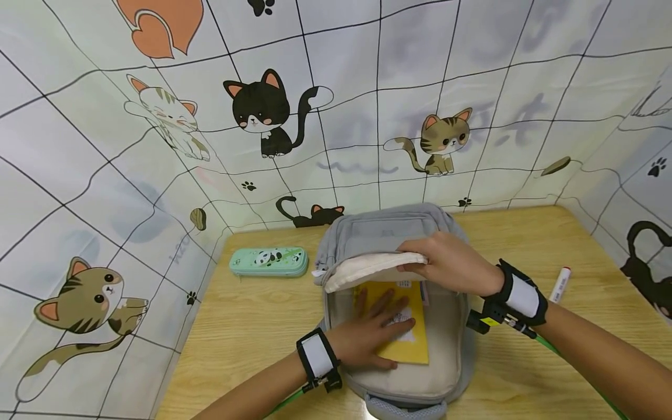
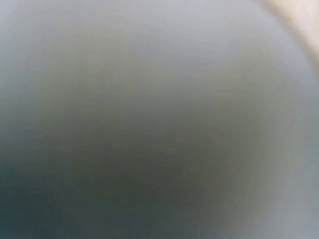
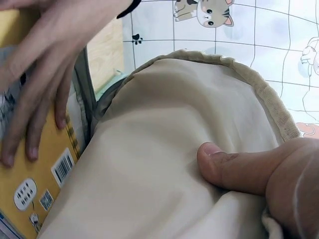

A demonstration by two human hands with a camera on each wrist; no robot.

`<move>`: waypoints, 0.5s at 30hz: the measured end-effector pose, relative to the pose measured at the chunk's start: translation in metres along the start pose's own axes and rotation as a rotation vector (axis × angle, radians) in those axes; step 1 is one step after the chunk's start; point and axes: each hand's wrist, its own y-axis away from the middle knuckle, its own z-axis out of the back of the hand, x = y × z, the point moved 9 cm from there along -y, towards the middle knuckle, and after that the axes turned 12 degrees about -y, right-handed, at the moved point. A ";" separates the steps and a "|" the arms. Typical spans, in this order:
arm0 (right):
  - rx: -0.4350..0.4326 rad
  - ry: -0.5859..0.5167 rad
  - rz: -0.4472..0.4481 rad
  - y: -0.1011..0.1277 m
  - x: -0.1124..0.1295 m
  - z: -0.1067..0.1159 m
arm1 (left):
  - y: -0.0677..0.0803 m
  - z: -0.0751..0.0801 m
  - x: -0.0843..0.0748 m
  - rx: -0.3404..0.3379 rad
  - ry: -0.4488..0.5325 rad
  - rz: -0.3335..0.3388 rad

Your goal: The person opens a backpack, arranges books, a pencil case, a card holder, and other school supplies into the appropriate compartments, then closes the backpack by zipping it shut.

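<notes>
On the yellow book point(image 1: 401, 315), a barcode point(image 3: 63, 167); its print is unreadable.

book point(image 1: 406, 326) in bag point(image 1: 446, 373), case point(image 1: 269, 262) left

Green panda pencil case point(image 1: 269, 262), marker point(image 1: 559, 284) on wooden table point(image 1: 525, 245)

Right hand point(image 3: 279, 184) at lower right, thumb pressed into cream lining point(image 3: 164, 164) of opened bag flap, piped rim point(image 3: 269, 99) arched above. Left hand point(image 3: 45, 64) at upper left, straight fingers flat on yellow book point(image 3: 30, 194), barcode showing. Cat-print backdrop point(image 3: 239, 35) behind.
</notes>
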 end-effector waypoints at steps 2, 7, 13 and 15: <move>-0.002 0.002 0.006 0.001 0.001 0.000 | -0.008 -0.002 0.006 -0.014 -0.005 0.008; -0.010 0.006 0.017 0.003 0.002 -0.001 | -0.030 -0.006 0.022 -0.065 -0.032 0.030; 0.001 -0.001 0.006 0.005 0.003 -0.002 | -0.045 -0.004 0.033 -0.142 0.029 0.013; 0.001 0.001 0.003 0.006 0.004 -0.001 | -0.050 -0.005 0.037 -0.180 0.061 0.001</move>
